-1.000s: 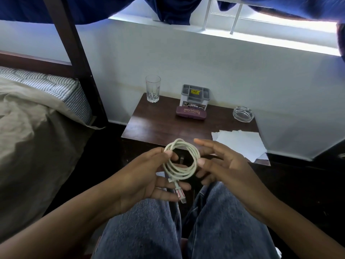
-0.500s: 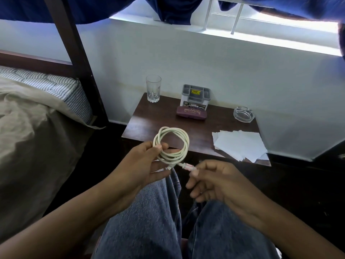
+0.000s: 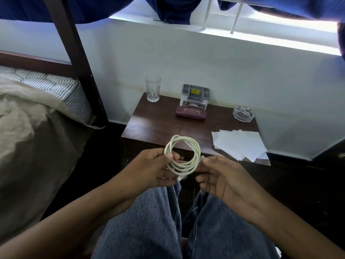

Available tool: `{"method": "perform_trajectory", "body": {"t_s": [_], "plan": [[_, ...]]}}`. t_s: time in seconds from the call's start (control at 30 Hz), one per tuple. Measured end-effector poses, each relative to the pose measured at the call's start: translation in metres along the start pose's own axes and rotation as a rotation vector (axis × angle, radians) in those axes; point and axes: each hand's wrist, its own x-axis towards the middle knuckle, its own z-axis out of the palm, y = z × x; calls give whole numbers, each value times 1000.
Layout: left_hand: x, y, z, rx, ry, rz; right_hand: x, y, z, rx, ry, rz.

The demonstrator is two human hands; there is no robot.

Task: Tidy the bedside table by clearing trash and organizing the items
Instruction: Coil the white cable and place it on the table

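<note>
The left hand (image 3: 149,169) is pinching the coiled white cable (image 3: 184,167) at the loop's 9 o'clock side, thumb on top. The right hand (image 3: 222,176) is pinching it at 3 o'clock, perhaps on a plug end; that spot is blurred. The coil is hanging over the knees, just off the bedside table's (image 3: 158,124) near edge. On the table, a glass (image 3: 153,88) is standing at 11 o'clock, a grey organizer (image 3: 195,97) behind a maroon glasses case (image 3: 191,113) at 12, an ashtray (image 3: 243,113) at 2, and loose papers (image 3: 240,144) at 4.
</note>
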Motion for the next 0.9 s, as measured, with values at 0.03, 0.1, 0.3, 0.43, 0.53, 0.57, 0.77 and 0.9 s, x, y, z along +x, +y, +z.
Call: {"method": "perform_trajectory", "body": {"t_s": [0.03,0.1,0.3,0.43,0.53,0.57,0.77,0.9], "plan": [[0,0,1,19,4,5,0,0,0,11,2,-9],[0,-2,1,81,23,36,0,0,-1,16,9,-35],[2,-8,2,323,84,177,-2,8,1,-70,21,-58],[-1,-9,5,344,10,158,-2,12,2,-90,65,-51],[-1,-10,6,353,-5,156,-2,12,1,-100,63,-57],[-1,-10,6,352,-4,153,-2,12,1,-105,56,-58],[-3,-11,8,318,-21,131,-3,11,3,-205,20,-122],[-1,-10,7,318,-8,140,-1,8,1,-159,-13,-130]]}}
